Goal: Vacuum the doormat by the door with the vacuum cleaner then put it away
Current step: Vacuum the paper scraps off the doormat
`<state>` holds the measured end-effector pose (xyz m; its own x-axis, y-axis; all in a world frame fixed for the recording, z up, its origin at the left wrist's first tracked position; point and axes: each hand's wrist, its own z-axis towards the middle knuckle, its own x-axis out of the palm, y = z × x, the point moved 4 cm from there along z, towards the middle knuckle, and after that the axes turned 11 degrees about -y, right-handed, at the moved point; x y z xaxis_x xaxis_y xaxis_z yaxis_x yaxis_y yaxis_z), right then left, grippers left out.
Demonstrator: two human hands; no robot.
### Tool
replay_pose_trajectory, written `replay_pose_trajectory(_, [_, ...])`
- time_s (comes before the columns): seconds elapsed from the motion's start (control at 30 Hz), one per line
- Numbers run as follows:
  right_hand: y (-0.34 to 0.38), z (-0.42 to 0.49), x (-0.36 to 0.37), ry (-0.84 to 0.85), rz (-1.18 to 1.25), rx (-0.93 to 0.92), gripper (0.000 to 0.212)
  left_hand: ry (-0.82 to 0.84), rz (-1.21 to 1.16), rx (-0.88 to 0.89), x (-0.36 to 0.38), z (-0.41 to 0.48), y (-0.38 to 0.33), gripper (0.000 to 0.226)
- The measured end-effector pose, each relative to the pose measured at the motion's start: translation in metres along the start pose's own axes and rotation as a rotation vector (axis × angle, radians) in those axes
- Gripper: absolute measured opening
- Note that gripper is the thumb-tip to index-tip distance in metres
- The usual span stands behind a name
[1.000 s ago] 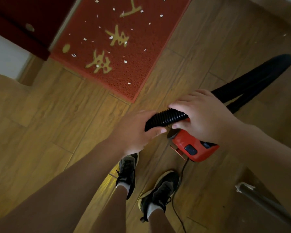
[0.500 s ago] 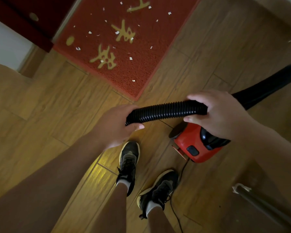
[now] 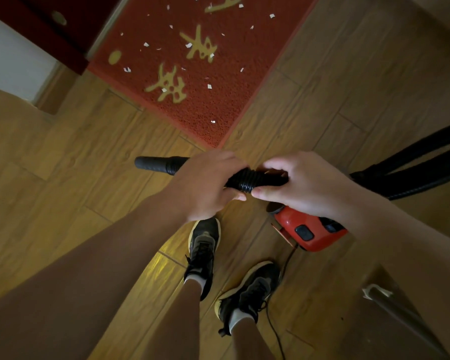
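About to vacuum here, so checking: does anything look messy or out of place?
Yes. Small white scraps lie scattered across the red doormat among its gold characters. Left hand and right hand grip the black hose.

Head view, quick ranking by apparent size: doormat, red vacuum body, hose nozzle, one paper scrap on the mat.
1. doormat, largest, though cut off at the top.
2. vacuum body, partly hidden by the right hand.
3. hose nozzle, held nearer the camera, so its rank against the vacuum body is unsure.
4. paper scrap, smallest.
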<state>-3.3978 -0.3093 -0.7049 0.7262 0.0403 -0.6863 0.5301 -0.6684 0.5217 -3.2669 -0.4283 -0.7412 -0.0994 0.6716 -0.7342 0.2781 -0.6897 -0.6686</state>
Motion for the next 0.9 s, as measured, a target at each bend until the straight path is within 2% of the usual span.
replay_pose_trajectory(0.13, [-0.009,-0.01,0.011,0.034,0.12,0.027,0.016,-0.015,0.002,0.023,0.01,0.004,-0.003,0.04])
replay_pose_trajectory(0.33, [-0.036,-0.031,0.034,-0.193,0.3,0.171,0.015,-0.064,0.006,-0.062,0.023,0.007,-0.002,0.062])
replay_pose_trajectory(0.47, [-0.046,-0.047,0.055,-0.3,0.408,0.294,0.018,-0.08,-0.112,-0.194,0.026,0.007,-0.002,0.058])
replay_pose_trajectory(0.6, [-0.048,-0.065,0.073,-0.363,0.503,0.358,0.015,-0.148,-0.092,-0.325,0.025,0.012,-0.008,0.056])
replay_pose_trajectory(0.73, [-0.047,-0.081,0.085,-0.416,0.456,0.36,0.011,-0.16,-0.072,-0.524,0.034,0.017,-0.006,0.071])
replay_pose_trajectory(0.8, [-0.05,-0.086,0.088,-0.445,0.465,0.368,0.009,-0.197,-0.1,-0.601,0.039,0.018,-0.006,0.073])
replay_pose_trajectory(0.9, [-0.055,-0.094,0.091,-0.495,0.481,0.367,0.007,-0.193,-0.184,-0.712,0.051,0.018,-0.008,0.088])
